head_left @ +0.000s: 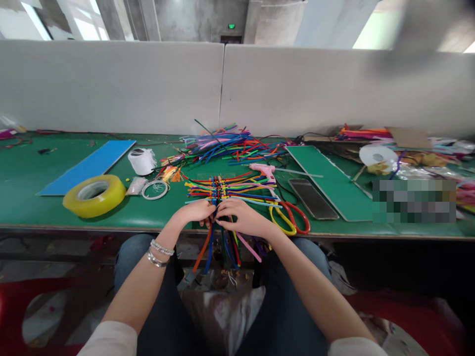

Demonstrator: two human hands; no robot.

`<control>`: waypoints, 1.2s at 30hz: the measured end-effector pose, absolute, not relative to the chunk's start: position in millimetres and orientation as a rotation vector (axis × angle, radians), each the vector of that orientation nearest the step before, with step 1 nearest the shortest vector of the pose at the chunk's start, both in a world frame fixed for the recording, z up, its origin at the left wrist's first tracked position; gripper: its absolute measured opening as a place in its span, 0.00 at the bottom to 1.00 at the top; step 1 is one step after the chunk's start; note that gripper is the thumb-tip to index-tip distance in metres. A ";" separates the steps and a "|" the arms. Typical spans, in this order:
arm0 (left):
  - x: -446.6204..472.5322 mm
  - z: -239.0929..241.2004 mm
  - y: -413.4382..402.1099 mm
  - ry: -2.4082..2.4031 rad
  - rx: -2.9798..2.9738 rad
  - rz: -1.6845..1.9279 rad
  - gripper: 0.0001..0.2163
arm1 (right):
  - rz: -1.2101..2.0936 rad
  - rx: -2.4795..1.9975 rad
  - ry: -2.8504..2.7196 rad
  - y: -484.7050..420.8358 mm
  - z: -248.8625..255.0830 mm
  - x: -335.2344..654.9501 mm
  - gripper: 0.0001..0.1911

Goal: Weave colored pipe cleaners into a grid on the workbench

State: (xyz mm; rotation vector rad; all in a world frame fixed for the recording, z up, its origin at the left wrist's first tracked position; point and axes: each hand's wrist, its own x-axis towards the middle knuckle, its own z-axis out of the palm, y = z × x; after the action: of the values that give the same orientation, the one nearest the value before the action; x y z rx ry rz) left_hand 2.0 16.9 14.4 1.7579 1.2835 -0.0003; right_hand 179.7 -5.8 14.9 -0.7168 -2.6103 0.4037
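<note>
Woven pipe cleaner mat (218, 190) here, multicoloured, sitting near the front edge of the surface (22, 173) at about 12 o'clock from the hands. Its long ends hang over the edge at 6 o'clock, toward the person's lap. The left hand (196, 212) and right hand (241, 220) are right next to each other on the middle of the weave, and the grip on both is closed, fingers pinching the strands together. Couple of silver bracelets (160, 254) on the left wrist.

Just past the mat at 1 o'clock there's a pink glue gun (261, 170), and at 3 o'clock, just beside the right hand, scissors with yellow and red handles (282, 225). Further out that way are a dark flat slab (312, 199) and a long green board (334, 180). A big pile of loose pipe cleaners (222, 148) sits at 12 o'clock, up by the back. Over at 10 o'clock you've got a metal ring (155, 190), a white roll (142, 161), a yellow tape roll (94, 196) and a blue board (87, 165).
</note>
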 end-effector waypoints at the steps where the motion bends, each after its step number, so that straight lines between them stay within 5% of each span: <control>1: 1.6 13.8 17.5 1.265 1.745 -0.003 0.17 | 0.432 -0.698 -2.615 -5.5 15.3 180.4 0.10; 10: -10.3 27.3 12.7 1.260 1.687 -0.116 0.20 | 0.480 -0.803 -2.460 -3.5 19.7 184.7 0.11; 17: -11.5 33.5 8.0 1.188 1.705 -0.132 0.13 | 0.340 -0.959 -2.507 -4.5 13.0 183.4 0.15; 36: -8.6 33.6 8.4 1.114 1.707 -0.225 0.19 | 0.682 -1.050 -2.512 -6.9 16.5 188.9 0.17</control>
State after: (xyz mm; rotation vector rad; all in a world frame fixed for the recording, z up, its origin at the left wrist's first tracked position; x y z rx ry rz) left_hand -8.6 8.4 33.6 1.7065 1.1140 -0.2247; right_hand 188.9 -6.9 16.5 -1.0495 -2.5116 0.6821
